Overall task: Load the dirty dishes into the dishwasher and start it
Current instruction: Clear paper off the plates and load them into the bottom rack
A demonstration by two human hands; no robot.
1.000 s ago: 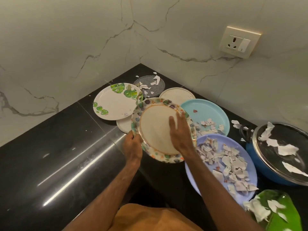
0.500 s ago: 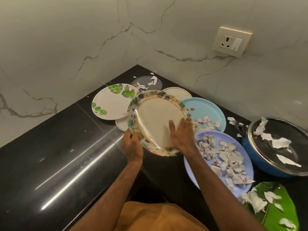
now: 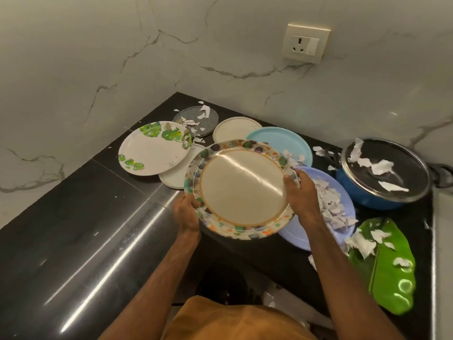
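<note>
I hold a round floral-rimmed plate (image 3: 241,188) with a cream centre above the black counter, tilted toward me. My left hand (image 3: 186,212) grips its near-left rim and my right hand (image 3: 300,192) grips its right rim. Its face looks bare of scraps. Behind it lie a white plate with green leaves (image 3: 153,148), a small grey speckled plate (image 3: 210,117) with white scraps, a cream plate (image 3: 235,128) and a light-blue plate (image 3: 277,141). A lilac plate (image 3: 343,202) heaped with white scraps sits under my right wrist.
A blue pot (image 3: 362,195) with a glass lid (image 3: 384,170) carrying white scraps stands at the right. A green leaf-shaped dish (image 3: 384,271) lies at the near right. Marble walls close the corner; a wall socket (image 3: 305,42) is above. The black counter (image 3: 73,229) stretches left.
My right hand has moved from the plate's face to its right rim. The floral plate has come up and toward me, held by both hands.
</note>
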